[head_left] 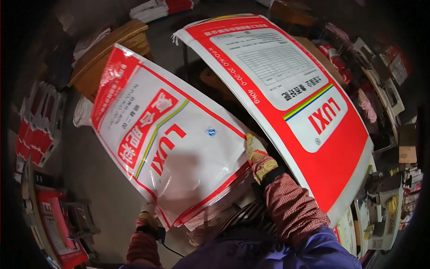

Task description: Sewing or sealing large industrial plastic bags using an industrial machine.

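Stretched out in front of me is a white and red woven plastic sack (192, 157), flat, with its far end reaching toward the upper left. My right hand (258, 154), in a pale yellowish glove, grips its near right corner. At its near left corner, my left hand (150, 217), gloved too, is closed on the edge; the sack partly hides those fingers. To the right lies a stack of similar flat sacks (322, 184), the top one red with a white printed panel. My right forearm lies along the stack's near left edge.
A wooden table (127, 38) stands beyond the held sack. Bundled sacks (38, 125) sit at the far left, and more red and white sacks (152, 10) lie at the back. A metal-framed stand (80, 219) is at lower left. Benches with cluttered items (385, 210) line the right.
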A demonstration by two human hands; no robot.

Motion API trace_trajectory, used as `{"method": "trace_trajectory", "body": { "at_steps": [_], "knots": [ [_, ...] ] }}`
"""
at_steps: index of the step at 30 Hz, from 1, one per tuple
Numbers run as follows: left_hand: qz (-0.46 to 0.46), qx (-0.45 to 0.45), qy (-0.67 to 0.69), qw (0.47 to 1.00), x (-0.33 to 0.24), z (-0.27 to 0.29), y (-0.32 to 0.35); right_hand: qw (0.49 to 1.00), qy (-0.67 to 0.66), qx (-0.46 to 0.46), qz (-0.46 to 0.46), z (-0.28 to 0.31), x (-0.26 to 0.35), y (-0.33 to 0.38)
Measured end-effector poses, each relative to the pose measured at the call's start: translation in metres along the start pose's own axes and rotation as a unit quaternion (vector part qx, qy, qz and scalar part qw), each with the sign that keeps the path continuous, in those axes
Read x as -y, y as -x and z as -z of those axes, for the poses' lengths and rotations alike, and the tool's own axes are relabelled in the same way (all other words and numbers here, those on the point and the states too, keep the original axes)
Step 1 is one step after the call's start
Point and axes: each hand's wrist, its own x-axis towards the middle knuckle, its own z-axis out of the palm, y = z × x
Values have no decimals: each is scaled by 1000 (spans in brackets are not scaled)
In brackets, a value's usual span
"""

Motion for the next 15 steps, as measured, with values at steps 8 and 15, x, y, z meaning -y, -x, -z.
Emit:
{"method": "trace_trajectory", "body": {
  "at_steps": [8, 15],
  "knots": [
    [-172, 205, 190, 945, 71, 127, -106, 969, -39, 183, 160, -9, 23, 18],
    [-258, -99, -236, 932, -17, -51, 11, 941, -10, 136, 308, 20, -5, 25]
  ]
}}
